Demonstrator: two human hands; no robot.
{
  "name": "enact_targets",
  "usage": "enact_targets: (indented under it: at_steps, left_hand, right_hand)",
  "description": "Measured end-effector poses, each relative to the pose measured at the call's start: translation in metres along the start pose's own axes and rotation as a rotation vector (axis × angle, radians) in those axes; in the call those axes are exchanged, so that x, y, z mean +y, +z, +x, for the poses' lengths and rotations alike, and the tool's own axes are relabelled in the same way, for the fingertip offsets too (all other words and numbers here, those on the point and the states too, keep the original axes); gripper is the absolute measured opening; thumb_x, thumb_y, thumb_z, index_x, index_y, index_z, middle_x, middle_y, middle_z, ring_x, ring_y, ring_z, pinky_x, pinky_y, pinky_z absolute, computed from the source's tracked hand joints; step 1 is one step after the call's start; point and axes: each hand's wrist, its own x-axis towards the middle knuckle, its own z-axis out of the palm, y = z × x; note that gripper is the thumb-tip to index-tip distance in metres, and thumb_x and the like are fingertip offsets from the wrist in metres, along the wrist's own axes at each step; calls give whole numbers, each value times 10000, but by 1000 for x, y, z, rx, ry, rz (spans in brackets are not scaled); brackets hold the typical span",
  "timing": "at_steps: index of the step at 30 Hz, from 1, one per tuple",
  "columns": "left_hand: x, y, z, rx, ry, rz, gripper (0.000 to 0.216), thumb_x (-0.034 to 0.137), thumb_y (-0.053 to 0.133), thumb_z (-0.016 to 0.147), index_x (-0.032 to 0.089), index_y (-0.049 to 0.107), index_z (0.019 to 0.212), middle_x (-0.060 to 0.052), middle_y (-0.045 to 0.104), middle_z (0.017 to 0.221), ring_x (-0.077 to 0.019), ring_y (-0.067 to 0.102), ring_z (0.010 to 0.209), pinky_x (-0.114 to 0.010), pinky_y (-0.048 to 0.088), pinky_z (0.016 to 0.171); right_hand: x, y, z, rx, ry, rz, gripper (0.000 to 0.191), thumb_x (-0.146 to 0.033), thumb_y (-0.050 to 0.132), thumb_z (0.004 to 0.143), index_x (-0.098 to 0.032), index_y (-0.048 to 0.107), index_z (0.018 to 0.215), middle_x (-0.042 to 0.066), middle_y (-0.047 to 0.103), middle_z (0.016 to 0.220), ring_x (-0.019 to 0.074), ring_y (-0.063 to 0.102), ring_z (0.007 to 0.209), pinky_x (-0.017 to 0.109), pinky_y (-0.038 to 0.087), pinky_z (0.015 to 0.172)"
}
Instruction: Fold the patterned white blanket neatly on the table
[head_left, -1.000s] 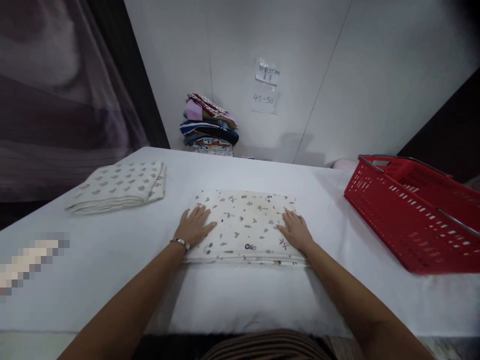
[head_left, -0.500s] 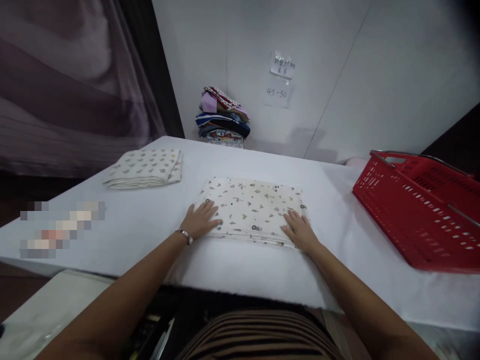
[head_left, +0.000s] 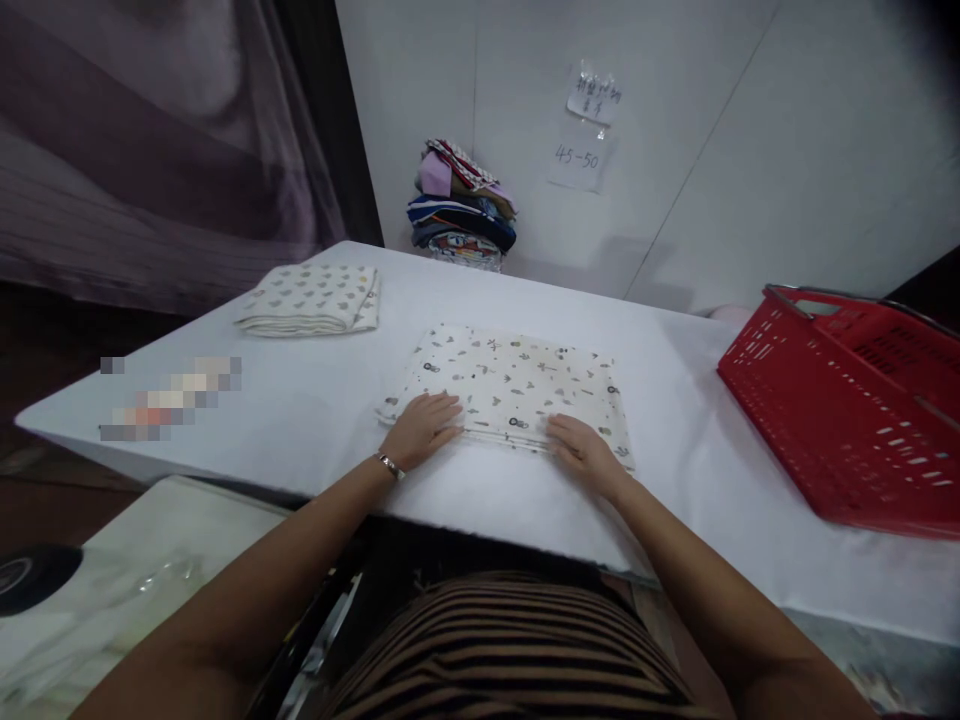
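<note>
A folded white cloth [head_left: 517, 380] with small printed figures lies flat on the white-covered table [head_left: 480, 500] in front of me. My left hand [head_left: 421, 428], with a bracelet at the wrist, rests on its near left part, fingers stretched out. On the near edge, right of the middle, lies my right hand [head_left: 583, 450], its fingers extended over the cloth. Neither hand grips anything. Layered folds show along the cloth's near side between the hands.
Another folded printed cloth [head_left: 315, 300] lies at the table's back left. A red plastic basket [head_left: 847, 420] stands on the right. Folded fabrics [head_left: 461, 205] are piled behind the table by the wall, near paper notes [head_left: 577, 160]. A blurred-out patch covers something on the left.
Both hands have shifted toward the cloth's near edge and a little closer together. The camera view has tilted down and turned slightly left.
</note>
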Motion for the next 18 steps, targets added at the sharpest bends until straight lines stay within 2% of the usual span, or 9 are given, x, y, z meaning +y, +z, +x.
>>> enact_targets:
  at_steps: [5,12,18]
  left_hand:
    - [13,7,0,25,73,-53,356,420,406,889,242,618,1113,-43,538,1293,-202,454,1199,-403,346,1020]
    - [15,17,7,85,121,-108,313,359,395,908,222,662,995,-46,616,1152,-174,522,1069,-358,404,949]
    - [13,19,9,53,136,-129,311,387,418,898,229,662,1006,-45,624,1129,-180,528,1055,-364,401,934]
  right_hand:
    - [-16,13,8,8,-82,-13,367,-382,359,922,-265,604,1170,61,608,1169,220,512,1115,423,388,960]
    - [-26,18,17,68,-14,-29,332,-363,404,916,-230,663,1077,67,630,1055,213,530,986,351,408,891]
    - [-27,20,20,29,16,-58,332,-335,377,931,-233,675,1037,71,624,1005,206,521,941,342,392,856]
